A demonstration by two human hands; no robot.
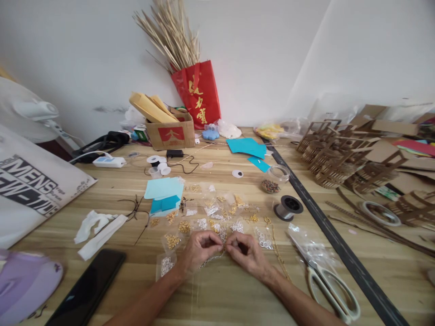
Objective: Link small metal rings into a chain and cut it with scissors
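Close together over the middle of the wooden table, both hands are closed at the fingertips. My left hand pinches a thin silver chain, which curves on the table below the fingers. My right hand has thumb and forefinger pressed together close by; what it pinches is too small to make out. Beyond the hands lie small clear bags of gold beads and silver findings. A bag of silver rings and a gold chain lie by my right hand.
Scissors and a wire spool stand to the right, near a jar of beads. A black phone and white strips are at left. Blue cards, a cardboard box and wooden baskets lie farther out.
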